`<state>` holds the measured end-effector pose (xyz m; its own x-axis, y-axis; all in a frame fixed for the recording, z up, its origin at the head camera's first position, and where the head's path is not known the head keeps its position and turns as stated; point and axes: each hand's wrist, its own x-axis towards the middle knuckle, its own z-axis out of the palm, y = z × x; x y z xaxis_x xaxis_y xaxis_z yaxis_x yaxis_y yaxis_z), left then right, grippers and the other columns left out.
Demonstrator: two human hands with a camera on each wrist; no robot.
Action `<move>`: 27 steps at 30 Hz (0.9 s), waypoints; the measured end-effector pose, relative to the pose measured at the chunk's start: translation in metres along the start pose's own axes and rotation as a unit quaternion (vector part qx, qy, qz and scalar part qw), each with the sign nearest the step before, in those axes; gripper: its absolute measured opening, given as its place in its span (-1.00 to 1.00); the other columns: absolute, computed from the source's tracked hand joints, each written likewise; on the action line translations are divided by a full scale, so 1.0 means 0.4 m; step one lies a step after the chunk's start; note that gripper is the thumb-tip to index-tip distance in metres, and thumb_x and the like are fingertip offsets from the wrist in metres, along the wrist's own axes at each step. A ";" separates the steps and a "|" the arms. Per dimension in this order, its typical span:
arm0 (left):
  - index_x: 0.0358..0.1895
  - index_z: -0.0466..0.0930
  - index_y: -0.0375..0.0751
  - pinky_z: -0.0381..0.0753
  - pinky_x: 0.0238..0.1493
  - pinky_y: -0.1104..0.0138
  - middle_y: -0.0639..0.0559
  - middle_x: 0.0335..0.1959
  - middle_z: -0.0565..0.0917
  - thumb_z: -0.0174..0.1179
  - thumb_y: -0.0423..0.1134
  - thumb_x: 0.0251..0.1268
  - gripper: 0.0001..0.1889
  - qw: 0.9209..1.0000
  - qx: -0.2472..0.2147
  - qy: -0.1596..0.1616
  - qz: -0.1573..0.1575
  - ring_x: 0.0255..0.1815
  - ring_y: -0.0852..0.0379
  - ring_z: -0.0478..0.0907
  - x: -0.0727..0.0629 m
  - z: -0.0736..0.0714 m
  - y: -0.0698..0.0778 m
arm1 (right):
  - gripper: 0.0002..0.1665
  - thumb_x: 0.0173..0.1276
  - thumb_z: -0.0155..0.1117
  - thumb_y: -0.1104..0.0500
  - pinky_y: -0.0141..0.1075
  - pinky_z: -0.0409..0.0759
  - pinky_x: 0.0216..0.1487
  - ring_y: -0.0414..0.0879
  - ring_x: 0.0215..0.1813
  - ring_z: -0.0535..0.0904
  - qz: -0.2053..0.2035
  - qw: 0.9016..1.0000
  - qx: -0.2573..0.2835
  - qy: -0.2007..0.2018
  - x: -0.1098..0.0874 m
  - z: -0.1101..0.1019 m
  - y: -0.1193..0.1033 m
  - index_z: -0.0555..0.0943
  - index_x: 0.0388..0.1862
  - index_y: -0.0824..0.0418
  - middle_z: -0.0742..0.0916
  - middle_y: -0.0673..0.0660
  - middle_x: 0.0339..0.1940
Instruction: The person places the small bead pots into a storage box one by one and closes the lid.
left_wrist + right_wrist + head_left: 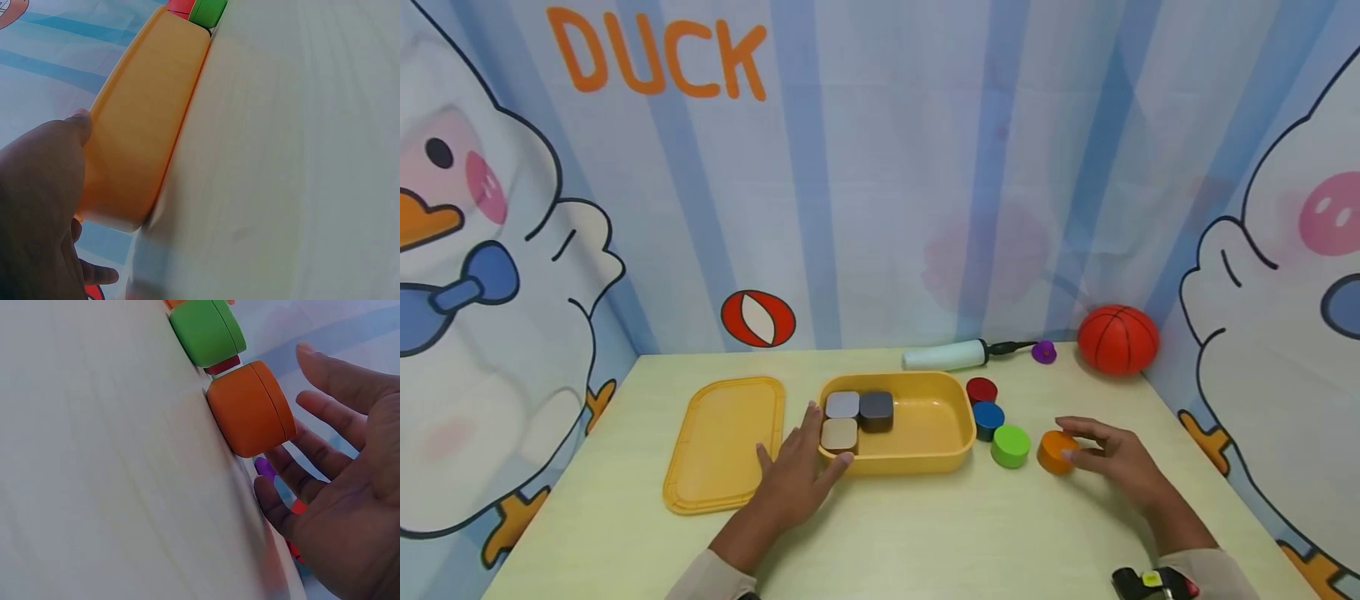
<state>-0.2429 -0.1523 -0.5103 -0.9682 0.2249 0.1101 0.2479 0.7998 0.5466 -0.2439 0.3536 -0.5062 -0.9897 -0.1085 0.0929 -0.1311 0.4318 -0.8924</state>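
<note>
My left hand (796,473) rests at the near left corner of a yellow box (917,463), its fingers along the left side and its thumb at the front rim. Inside the box sit three rounded-square pieces: light grey (842,405), dark grey (877,412) and beige (839,435). Over on the right, my right hand (1116,458) has its loosely bent fingers around an orange round container (1057,452), which stands on the table. In the right wrist view the thumb is apart from this orange container (250,411), which has a seam near its top.
Green (1011,447), blue (988,420) and red (981,391) round containers stand by the box's right end. A yellow lid (726,442) lies to its left. Behind are a hand pump (946,356), a small purple piece (1044,352) and a red ball (1117,340).
</note>
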 end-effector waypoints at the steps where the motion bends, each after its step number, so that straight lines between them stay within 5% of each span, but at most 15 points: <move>1: 0.85 -0.32 0.00 -0.44 0.52 -0.70 0.01 0.89 -0.12 -0.04 0.41 0.67 0.02 1.000 0.000 0.000 0.000 0.83 -0.28 0.08 -0.001 -0.002 0.000 | -0.32 0.49 0.53 0.13 -0.57 0.64 0.18 -0.61 0.17 0.61 0.000 1.000 -0.001 -0.003 0.001 0.001 0.000 0.61 0.50 0.32 0.79 -0.03 0.35; 9: 0.85 -0.31 0.00 -0.44 0.51 -0.71 0.00 0.88 -0.12 -0.04 0.41 0.67 0.02 1.000 -0.005 0.000 0.002 0.83 -0.29 0.08 -0.003 -0.003 -0.002 | -0.33 0.43 0.59 0.13 -0.50 0.66 0.18 -0.61 0.16 0.59 -0.006 0.999 -0.038 -0.013 0.001 0.006 0.015 0.66 0.46 0.27 0.69 0.34 0.48; 27: 0.85 -0.31 0.00 -0.44 0.52 -0.70 0.02 0.88 -0.13 -0.03 0.41 0.67 0.02 1.000 -0.007 0.000 -0.002 0.83 -0.29 0.08 -0.005 -0.003 0.000 | -0.41 0.42 0.60 0.10 -0.51 0.64 0.15 -0.65 0.11 0.56 -0.009 0.995 -0.094 -0.016 0.000 0.008 0.033 0.73 0.39 0.20 0.73 0.32 0.43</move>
<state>-0.2410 -0.1535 -0.5095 -0.9692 0.2216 0.1071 0.2430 0.7929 0.5588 -0.2456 0.3565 -0.5194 -0.9852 -0.1446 0.0918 -0.1602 0.5886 -0.7924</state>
